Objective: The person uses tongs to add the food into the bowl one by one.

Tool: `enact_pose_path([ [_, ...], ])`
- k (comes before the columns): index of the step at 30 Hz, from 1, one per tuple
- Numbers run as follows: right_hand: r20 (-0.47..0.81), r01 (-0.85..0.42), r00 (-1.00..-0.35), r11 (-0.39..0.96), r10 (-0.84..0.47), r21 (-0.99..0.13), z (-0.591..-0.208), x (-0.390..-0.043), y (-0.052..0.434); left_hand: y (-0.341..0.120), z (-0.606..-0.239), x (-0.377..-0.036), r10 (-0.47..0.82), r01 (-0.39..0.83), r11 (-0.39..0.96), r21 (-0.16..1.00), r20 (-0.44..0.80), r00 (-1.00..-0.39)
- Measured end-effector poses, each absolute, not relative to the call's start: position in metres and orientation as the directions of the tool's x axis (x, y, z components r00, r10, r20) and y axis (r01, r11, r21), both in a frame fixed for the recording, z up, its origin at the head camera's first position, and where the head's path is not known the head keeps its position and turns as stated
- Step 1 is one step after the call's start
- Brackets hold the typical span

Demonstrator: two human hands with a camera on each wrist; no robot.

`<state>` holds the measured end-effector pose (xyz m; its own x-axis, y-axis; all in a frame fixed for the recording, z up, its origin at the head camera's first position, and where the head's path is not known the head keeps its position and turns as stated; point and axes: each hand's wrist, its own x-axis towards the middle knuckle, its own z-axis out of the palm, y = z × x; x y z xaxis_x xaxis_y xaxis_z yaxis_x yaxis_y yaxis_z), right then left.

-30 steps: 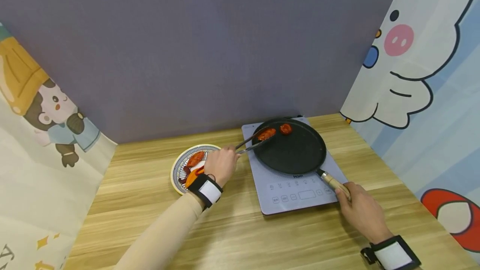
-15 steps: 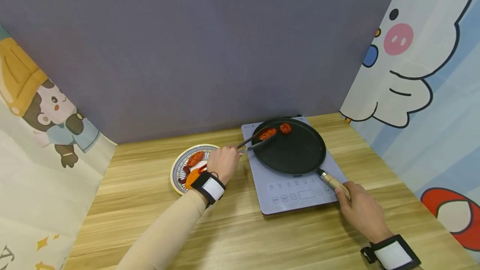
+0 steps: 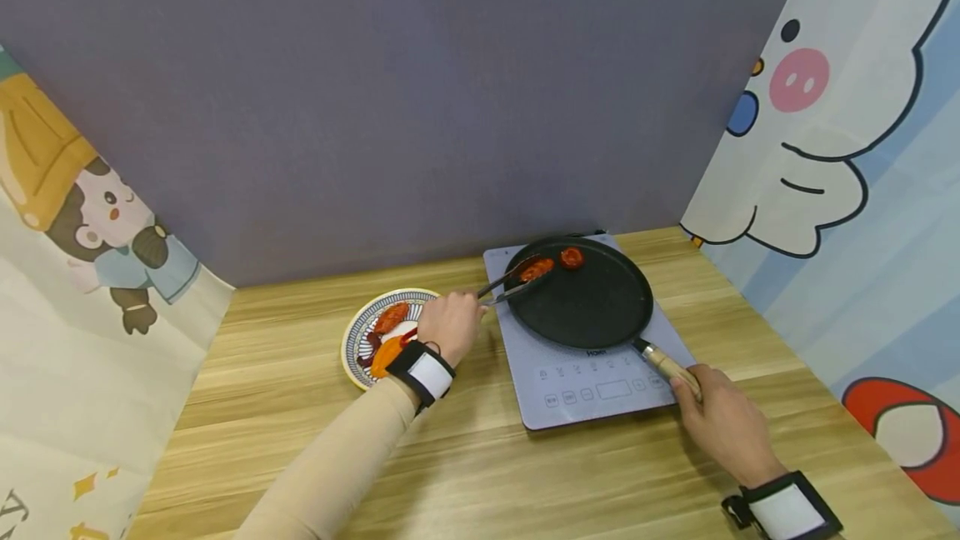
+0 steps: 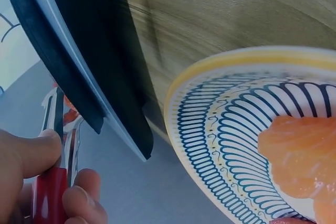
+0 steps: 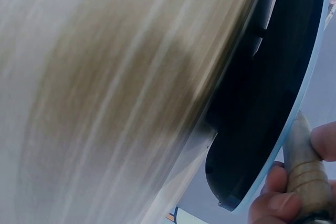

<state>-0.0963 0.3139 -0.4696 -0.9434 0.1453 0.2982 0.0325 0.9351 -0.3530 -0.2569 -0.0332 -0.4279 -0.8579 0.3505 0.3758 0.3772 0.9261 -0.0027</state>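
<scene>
Looking down from the head camera, the left hand (image 3: 448, 325) holds a pair of tongs (image 3: 510, 284), its grip curled round their handle, and the tong tips close on a reddish piece of meat (image 3: 536, 269) at the far-left part of the black frying pan (image 3: 592, 307). A second red piece (image 3: 572, 257) lies just beyond the tips. Just left of that hand sits a patterned plate (image 3: 360, 332) carrying more meat pieces. The right hand (image 3: 723, 423) wraps its grip round the pan's wooden handle (image 3: 667, 367); the pan rests on a grey induction cooker (image 3: 570, 382) on the wooden bench (image 3: 480, 473).

From the left wrist, thumb and fingers (image 4: 31, 153) pinch the red-handled tongs (image 4: 52, 192); the plate (image 4: 210, 129) with an orange-pink piece (image 4: 299, 156) lies right of the grip, and the cooker's edge (image 4: 110, 114) runs between them.

From the right wrist, fingers (image 5: 273, 203) curl round the wooden handle (image 5: 304, 166), the pan's dark rim (image 5: 262, 129) just beside them.
</scene>
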Motion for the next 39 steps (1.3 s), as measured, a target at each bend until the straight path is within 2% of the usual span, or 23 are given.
enact_pose_path([
  [16,0.287,0.035,-0.947,0.935,0.144,-0.354,-0.4695,-0.0953,0.3143,-0.0321,-0.4268,-0.2571,0.313,0.357,0.930,0.089,0.322,-0.894],
  [39,0.290,0.027,-0.947,0.933,0.139,-0.359,-0.4670,-0.0942,0.3134,-0.0338,-0.4247,-0.2526,0.291,0.341,0.935,0.100,0.333,-0.897],
])
